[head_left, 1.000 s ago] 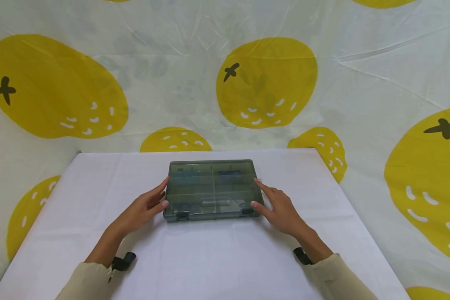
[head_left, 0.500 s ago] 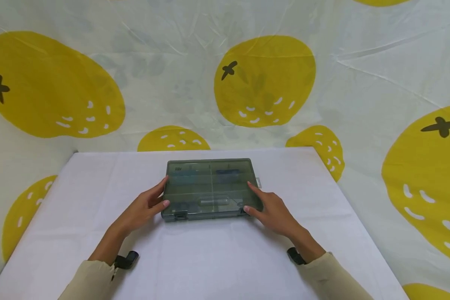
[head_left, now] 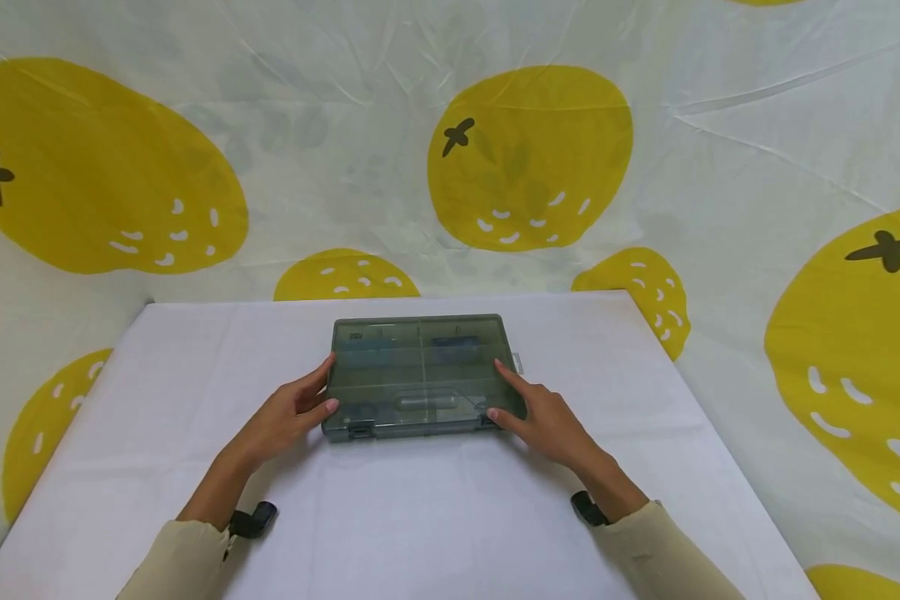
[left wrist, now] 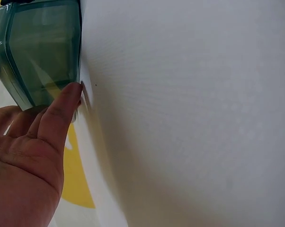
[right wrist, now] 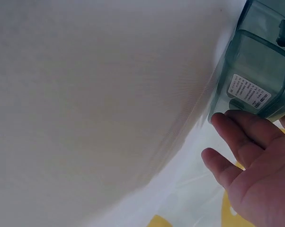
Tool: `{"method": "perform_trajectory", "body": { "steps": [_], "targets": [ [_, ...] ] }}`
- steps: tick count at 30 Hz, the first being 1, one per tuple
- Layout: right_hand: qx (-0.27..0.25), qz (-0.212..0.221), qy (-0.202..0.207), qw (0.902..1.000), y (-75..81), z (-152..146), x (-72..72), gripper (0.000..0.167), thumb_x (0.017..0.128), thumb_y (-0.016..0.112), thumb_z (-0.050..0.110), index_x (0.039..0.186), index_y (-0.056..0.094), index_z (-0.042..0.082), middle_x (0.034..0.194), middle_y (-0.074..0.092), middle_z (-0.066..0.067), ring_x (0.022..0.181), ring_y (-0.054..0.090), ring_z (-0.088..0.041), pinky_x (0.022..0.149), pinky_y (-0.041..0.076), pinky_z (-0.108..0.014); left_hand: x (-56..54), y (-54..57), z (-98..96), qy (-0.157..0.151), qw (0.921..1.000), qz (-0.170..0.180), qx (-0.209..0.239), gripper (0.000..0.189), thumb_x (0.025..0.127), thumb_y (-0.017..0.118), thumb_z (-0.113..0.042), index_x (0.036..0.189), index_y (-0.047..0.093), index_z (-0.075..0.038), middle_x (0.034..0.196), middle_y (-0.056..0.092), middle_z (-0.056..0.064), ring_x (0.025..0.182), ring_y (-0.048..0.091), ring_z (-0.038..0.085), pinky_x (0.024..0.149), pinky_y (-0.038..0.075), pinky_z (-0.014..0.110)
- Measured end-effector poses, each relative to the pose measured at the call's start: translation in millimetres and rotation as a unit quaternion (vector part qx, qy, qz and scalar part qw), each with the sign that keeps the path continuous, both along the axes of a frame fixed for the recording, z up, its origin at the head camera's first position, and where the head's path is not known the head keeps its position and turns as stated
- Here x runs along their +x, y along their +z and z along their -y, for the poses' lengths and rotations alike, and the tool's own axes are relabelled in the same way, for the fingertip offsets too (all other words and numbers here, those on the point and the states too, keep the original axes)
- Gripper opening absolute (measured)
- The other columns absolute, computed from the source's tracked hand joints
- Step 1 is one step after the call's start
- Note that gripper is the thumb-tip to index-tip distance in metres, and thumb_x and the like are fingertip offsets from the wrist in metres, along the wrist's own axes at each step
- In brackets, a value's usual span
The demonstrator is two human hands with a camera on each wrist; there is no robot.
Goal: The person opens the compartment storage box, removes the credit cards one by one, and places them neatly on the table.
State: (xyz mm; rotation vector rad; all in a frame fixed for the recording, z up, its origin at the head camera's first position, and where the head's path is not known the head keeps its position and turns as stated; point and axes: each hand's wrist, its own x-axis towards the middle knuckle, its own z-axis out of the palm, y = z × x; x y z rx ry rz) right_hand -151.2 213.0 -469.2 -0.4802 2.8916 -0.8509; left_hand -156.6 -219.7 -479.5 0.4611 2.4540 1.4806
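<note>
A translucent dark-green compartment box (head_left: 423,377) lies flat on the white-covered table with its lid down. Blue contents show dimly through the lid at the back. My left hand (head_left: 288,421) touches the box's left end, its thumb at the front left corner. In the left wrist view, extended fingers (left wrist: 57,116) rest along the end wall. My right hand (head_left: 551,425) lies at the right end, index fingertip over the lid and thumb by the front right latch (head_left: 487,421). The right wrist view shows loosely extended fingers (right wrist: 239,137) beside a printed label (right wrist: 249,91) on the end wall.
The white-covered table (head_left: 420,517) ends a little behind the box. A white cloth backdrop (head_left: 330,167) with yellow fruit prints hangs behind it and along the sides. Each wrist wears a black camera strap (head_left: 253,520).
My right hand has shifted left, so its index fingertip now lies over the lid and its thumb is by the latch. The left hand and box look nearly unchanged.
</note>
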Motion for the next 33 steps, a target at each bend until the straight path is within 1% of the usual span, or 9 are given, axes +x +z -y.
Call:
{"method": "perform_trajectory", "body": {
  "steps": [2,4,7,10,15,18,25,31,33],
  "targets": [
    [-0.001,0.002,-0.003,1.0000,0.5,-0.7,0.1,0.084,0.100,0.072,0.050,0.169,0.031,0.028,0.152,0.060,-0.024,0.133,0.062,-0.046,0.109,0.053,-0.064,-0.1,0.0,-0.1,0.000,1.0000,-0.002,0.001,0.081,0.107,0.066,-0.022,0.171,0.016,-0.011,0.179,0.016,0.010,0.156,0.036,0.044,0.120,0.038,0.050],
    [0.001,0.005,-0.002,1.0000,0.3,-1.6,0.5,0.089,0.097,0.076,0.050,0.170,0.029,0.030,0.154,0.058,-0.024,0.135,0.061,-0.046,0.110,0.053,-0.063,-0.3,-0.2,-0.2,0.000,1.0000,-0.004,0.001,0.081,0.107,0.066,-0.022,0.171,0.016,-0.010,0.179,0.015,0.010,0.157,0.036,0.044,0.120,0.038,0.050],
    [0.001,0.011,0.005,0.9999,-0.9,-2.9,1.3,0.097,0.093,0.081,0.048,0.170,0.025,0.030,0.162,0.051,-0.018,0.142,0.056,-0.046,0.116,0.048,-0.064,-0.6,-0.6,-0.5,-0.001,1.0000,-0.006,0.000,0.081,0.107,0.066,-0.021,0.171,0.016,-0.009,0.179,0.015,0.011,0.156,0.036,0.044,0.120,0.038,0.049],
    [0.001,0.015,0.011,0.9998,-2.2,-3.2,1.8,0.104,0.090,0.084,0.047,0.171,0.023,0.030,0.167,0.045,-0.014,0.147,0.050,-0.047,0.119,0.045,-0.066,-0.9,-0.9,-0.8,-0.001,1.0000,-0.009,-0.002,0.081,0.107,0.066,-0.020,0.170,0.017,-0.009,0.178,0.015,0.012,0.156,0.037,0.044,0.119,0.039,0.049],
    [0.007,0.008,0.009,0.9999,-2.8,-2.4,2.3,0.113,0.082,0.091,0.046,0.171,0.024,0.028,0.166,0.046,-0.014,0.144,0.053,-0.046,0.115,0.049,-0.064,-1.1,-1.6,-1.3,-0.002,0.9999,-0.011,-0.004,0.080,0.107,0.066,-0.020,0.170,0.017,-0.008,0.178,0.015,0.013,0.156,0.037,0.044,0.119,0.039,0.049],
    [0.023,0.001,0.008,0.9997,-2.2,-1.1,2.9,0.117,0.079,0.093,0.045,0.171,0.023,0.028,0.165,0.048,-0.013,0.142,0.057,-0.043,0.111,0.053,-0.061,-1.1,-2.1,-1.5,0.000,0.9999,-0.011,-0.006,0.081,0.107,0.066,-0.019,0.170,0.017,-0.008,0.178,0.015,0.013,0.156,0.036,0.043,0.119,0.039,0.048],
    [0.062,-0.037,0.000,0.9974,-2.0,1.2,4.6,0.113,0.080,0.093,0.044,0.170,0.027,0.028,0.160,0.055,-0.013,0.134,0.063,-0.040,0.098,0.059,-0.058,-1.1,-2.5,-1.9,0.002,0.9998,-0.014,-0.011,0.080,0.107,0.065,-0.019,0.170,0.017,-0.008,0.178,0.016,0.013,0.155,0.038,0.043,0.119,0.041,0.049],
    [0.094,-0.078,-0.001,0.9925,-3.9,0.3,4.0,0.109,0.080,0.093,0.044,0.168,0.033,0.027,0.150,0.065,-0.014,0.113,0.073,-0.038,0.075,0.063,-0.049,-0.7,-2.1,-2.4,0.003,0.9997,-0.015,-0.017,0.081,0.107,0.066,-0.022,0.170,0.017,-0.008,0.178,0.016,0.012,0.155,0.039,0.042,0.119,0.041,0.049],
    [0.099,-0.082,-0.003,0.9917,-4.6,0.1,3.7,0.109,0.079,0.094,0.044,0.168,0.033,0.028,0.148,0.066,-0.014,0.110,0.074,-0.037,0.072,0.062,-0.047,-0.5,-1.9,-2.7,0.003,0.9997,-0.015,-0.018,0.081,0.107,0.066,-0.022,0.170,0.017,-0.008,0.178,0.016,0.013,0.155,0.040,0.042,0.119,0.042,0.049]
  ]
}}
